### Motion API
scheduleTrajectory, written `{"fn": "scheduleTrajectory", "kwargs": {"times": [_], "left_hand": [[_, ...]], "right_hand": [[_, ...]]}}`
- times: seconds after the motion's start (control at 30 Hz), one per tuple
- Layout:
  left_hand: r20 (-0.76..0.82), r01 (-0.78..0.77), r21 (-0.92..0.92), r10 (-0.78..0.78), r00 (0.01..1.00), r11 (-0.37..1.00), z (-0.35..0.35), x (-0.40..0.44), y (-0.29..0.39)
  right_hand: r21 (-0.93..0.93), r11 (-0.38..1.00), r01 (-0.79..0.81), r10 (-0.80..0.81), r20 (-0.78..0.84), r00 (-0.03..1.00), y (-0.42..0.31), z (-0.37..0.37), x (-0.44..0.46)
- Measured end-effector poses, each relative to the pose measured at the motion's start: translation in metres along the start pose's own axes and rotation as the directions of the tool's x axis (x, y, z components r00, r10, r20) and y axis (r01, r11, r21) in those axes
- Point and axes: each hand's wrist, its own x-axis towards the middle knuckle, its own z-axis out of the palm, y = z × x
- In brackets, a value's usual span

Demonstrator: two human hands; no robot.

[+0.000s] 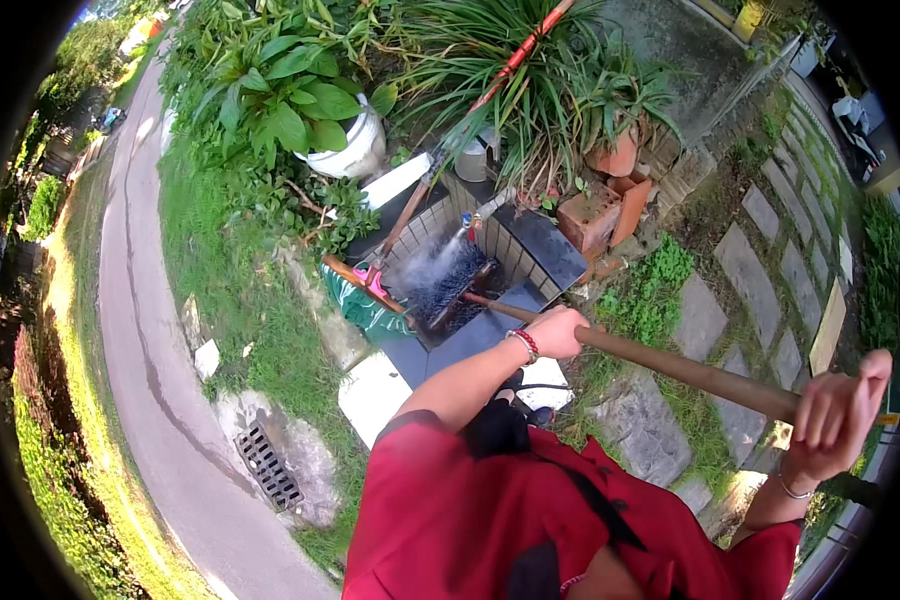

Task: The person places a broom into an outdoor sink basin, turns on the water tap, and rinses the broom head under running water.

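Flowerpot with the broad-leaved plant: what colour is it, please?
The flowerpot is white; it shows best in the head view.

broad leaves (pixel 295 100) I saw over a white pot (pixel 358 150), bricks (pixel 586 215) that sat near spiky foliage (pixel 530 95), a drain grate (pixel 268 466) beside a paved path (pixel 160 400), stone slabs (pixel 750 278) in grass (pixel 705 415)

No readable lettering or numbers anywhere here. Over at the far right edge, there's a small yellow patch (pixel 887 419), too tiny and blurred to make out any wording. On the near left side of the basin, the green plastic (pixel 358 303) shows pale marks, and they don't resolve into anything legible either.
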Motion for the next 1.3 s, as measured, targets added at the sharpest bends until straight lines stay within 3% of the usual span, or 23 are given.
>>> {"fn": "scheduleTrajectory", "kwargs": {"times": [0.07,0.13,0.2,0.27,0.33,0.37,0.47,0.5,0.57,0.63,0.67,0.73,0.8,0.9,0.97,1.03,1.07,1.1,1.2,1.3], "left_hand": [[0.000,-0.025,-0.078,0.025,1.000,0.997,-0.009,-0.007,0.019],[-0.019,-0.007,-0.072,0.006,1.000,0.997,-0.008,-0.003,-0.003],[0.010,0.185,-0.003,-0.185,0.983,0.983,0.016,0.007,-0.072],[0.021,0.212,0.007,-0.212,0.977,0.977,0.018,0.014,-0.100],[0.016,0.184,-0.009,-0.184,0.983,0.983,0.006,0.006,-0.068],[-0.018,0.123,-0.021,-0.123,0.992,0.992,0.003,0.007,-0.051],[-0.060,0.003,-0.106,-0.009,0.998,0.994,-0.004,-0.006,-0.005],[-0.046,-0.019,-0.096,0.015,0.999,0.995,-0.014,-0.012,0.007],[-0.038,0.013,-0.105,-0.017,0.999,0.994,-0.011,-0.007,-0.017],[-0.041,0.116,-0.102,-0.121,0.992,0.988,0.005,0.001,-0.064],[-0.029,0.114,-0.050,-0.115,0.993,0.992,0.013,0.008,-0.090],[0.000,0.139,-0.049,-0.139,0.990,0.989,0.005,0.009,-0.080],[0.043,0.084,-0.051,-0.082,0.996,0.995,0.006,0.010,-0.056],[0.025,-0.026,-0.097,0.028,0.999,0.995,-0.002,-0.005,0.003],[0.011,-0.060,-0.096,0.061,0.998,0.994,-0.004,-0.006,0.006],[0.008,-0.002,-0.122,0.003,1.000,0.993,0.004,0.001,-0.020],[0.017,0.077,-0.084,-0.076,0.997,0.994,0.004,0.005,-0.044],[0.002,0.119,-0.068,-0.119,0.993,0.991,0.011,0.009,-0.066],[-0.028,0.126,-0.050,-0.127,0.992,0.991,0.020,0.014,-0.074],[0.026,0.026,-0.037,-0.025,0.999,0.999,0.005,0.010,-0.015]], "right_hand": [[0.065,0.993,0.096,-0.100,0.058,0.993,0.000,-0.001,0.004],[0.083,0.985,0.150,-0.155,0.052,0.987,0.018,0.011,0.006],[0.138,0.985,-0.103,0.101,0.018,0.995,0.093,0.025,-0.008],[0.082,0.977,-0.198,0.198,0.004,0.980,0.099,0.048,-0.014],[0.008,0.973,-0.232,0.232,0.012,0.973,0.076,0.038,-0.006],[0.052,0.984,-0.169,0.166,0.054,0.985,0.057,0.025,0.002],[-0.050,0.996,0.071,-0.070,0.012,0.997,0.001,0.019,0.016],[0.033,0.988,0.150,-0.152,0.077,0.985,0.002,0.021,0.020],[0.103,0.971,0.214,-0.220,0.055,0.974,0.023,0.030,0.020],[0.162,0.986,-0.042,0.027,0.095,0.995,0.088,0.034,0.010],[0.145,0.987,-0.073,0.055,0.124,0.991,0.103,0.043,0.002],[0.030,0.988,-0.154,0.148,0.138,0.979,0.096,0.032,0.001],[0.053,0.988,-0.145,0.133,0.182,0.974,0.065,0.013,0.008],[0.025,0.991,0.134,-0.136,0.141,0.981,-0.001,0.007,0.015],[-0.007,0.951,0.309,-0.307,0.109,0.946,-0.007,0.010,0.013],[0.125,0.970,0.206,-0.218,0.092,0.972,0.031,0.009,0.014],[0.143,0.990,0.009,-0.026,0.117,0.993,0.066,0.007,0.007],[0.162,0.985,-0.063,0.033,0.181,0.983,0.099,0.013,-0.001],[0.021,0.982,-0.189,0.187,0.100,0.977,0.084,0.015,-0.004],[0.043,0.999,-0.008,0.006,0.058,0.998,0.030,-0.008,0.004]]}}
